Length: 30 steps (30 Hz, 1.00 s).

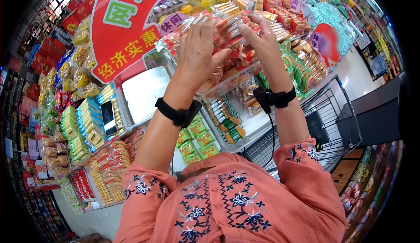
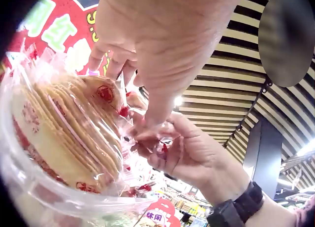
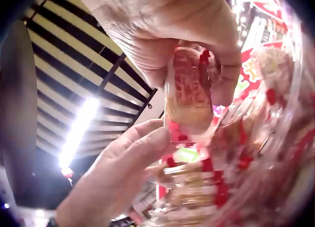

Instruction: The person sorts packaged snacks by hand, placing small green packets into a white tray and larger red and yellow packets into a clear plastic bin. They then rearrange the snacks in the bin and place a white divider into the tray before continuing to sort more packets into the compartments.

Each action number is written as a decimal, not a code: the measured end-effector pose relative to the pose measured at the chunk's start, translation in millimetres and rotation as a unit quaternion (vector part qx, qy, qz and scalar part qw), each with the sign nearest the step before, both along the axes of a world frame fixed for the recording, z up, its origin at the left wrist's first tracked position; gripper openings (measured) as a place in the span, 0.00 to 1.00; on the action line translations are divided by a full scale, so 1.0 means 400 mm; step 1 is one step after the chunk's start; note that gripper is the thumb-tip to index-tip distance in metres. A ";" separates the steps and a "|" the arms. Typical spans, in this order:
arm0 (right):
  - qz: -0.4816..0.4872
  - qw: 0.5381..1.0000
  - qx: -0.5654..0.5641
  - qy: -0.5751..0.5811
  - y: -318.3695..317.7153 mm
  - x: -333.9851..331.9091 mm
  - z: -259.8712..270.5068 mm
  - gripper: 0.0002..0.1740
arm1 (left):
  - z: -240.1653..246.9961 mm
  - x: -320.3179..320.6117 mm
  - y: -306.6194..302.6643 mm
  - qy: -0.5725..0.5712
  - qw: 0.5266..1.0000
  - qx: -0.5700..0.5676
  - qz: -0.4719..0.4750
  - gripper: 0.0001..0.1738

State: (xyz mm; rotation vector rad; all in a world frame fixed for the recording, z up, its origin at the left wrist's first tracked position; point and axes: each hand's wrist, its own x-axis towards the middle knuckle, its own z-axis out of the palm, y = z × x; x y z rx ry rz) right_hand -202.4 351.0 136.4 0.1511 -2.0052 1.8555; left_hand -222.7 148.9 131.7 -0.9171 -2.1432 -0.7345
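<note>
In the right wrist view, my right hand [image 3: 167, 30] pinches a clear-wrapped snack pack [image 3: 189, 96] with red print, its thumb and fingers on either side. My left hand [image 1: 197, 46] reaches over the same heap in the head view, fingers mostly straight and thumb held apart, pointing toward the right hand. In the left wrist view, the left fingers [image 2: 115, 64] lie at the far side of the wrapped thin biscuits [image 2: 74, 128], which stand in a clear plastic bin [image 2: 93, 202]. The left thumb overlaps the right hand there.
A red arched sign [image 1: 113, 37] rises behind the bins. Green snack packs [image 1: 199, 142] and striped packs [image 1: 227, 120] fill nearer bins. A phone [image 1: 109, 117] lies among blue packs at left. On the right stands a wire shopping cart [image 1: 337, 125].
</note>
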 end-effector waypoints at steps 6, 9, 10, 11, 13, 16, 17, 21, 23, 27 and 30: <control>-0.165 0.960 0.213 0.079 0.051 -0.040 -0.060 0.33 | -0.026 0.011 0.001 -0.062 0.998 -0.018 -0.005 0.45; -0.190 0.943 0.261 0.074 0.058 -0.040 -0.077 0.32 | -0.026 0.010 0.017 -0.041 0.999 -0.010 0.008 0.46; -0.192 0.941 0.267 0.074 0.056 -0.035 -0.084 0.32 | -0.025 0.009 0.021 -0.037 0.999 -0.017 0.007 0.46; -0.194 0.939 0.274 0.073 0.056 -0.034 -0.091 0.32 | -0.025 0.008 0.026 -0.032 0.999 -0.023 0.006 0.46; -0.207 0.931 0.290 0.081 0.070 -0.049 -0.123 0.32 | -0.024 0.008 0.032 -0.028 0.999 -0.032 0.003 0.46; -0.175 0.957 0.223 0.055 0.077 -0.031 -0.125 0.33 | -0.025 0.014 0.032 -0.030 0.999 -0.029 -0.006 0.45; -0.154 0.970 0.186 0.040 0.076 -0.023 -0.121 0.33 | -0.026 0.016 0.029 -0.032 0.999 -0.021 -0.010 0.44; -0.151 0.961 0.223 0.065 0.083 -0.013 -0.139 0.34 | -0.030 0.020 -0.001 -0.036 0.999 0.013 -0.031 0.41; -0.157 0.953 0.252 0.069 0.108 -0.029 -0.148 0.35 | -0.044 -0.004 -0.042 -0.003 0.999 0.046 -0.025 0.37; -0.126 0.973 0.189 0.048 0.113 -0.024 -0.159 0.38 | -0.093 0.016 -0.206 -0.144 0.980 0.108 0.081 0.27; -0.125 0.973 0.187 0.053 0.104 0.008 -0.138 0.38 | -0.206 0.003 -0.381 -0.280 0.948 0.052 0.146 0.23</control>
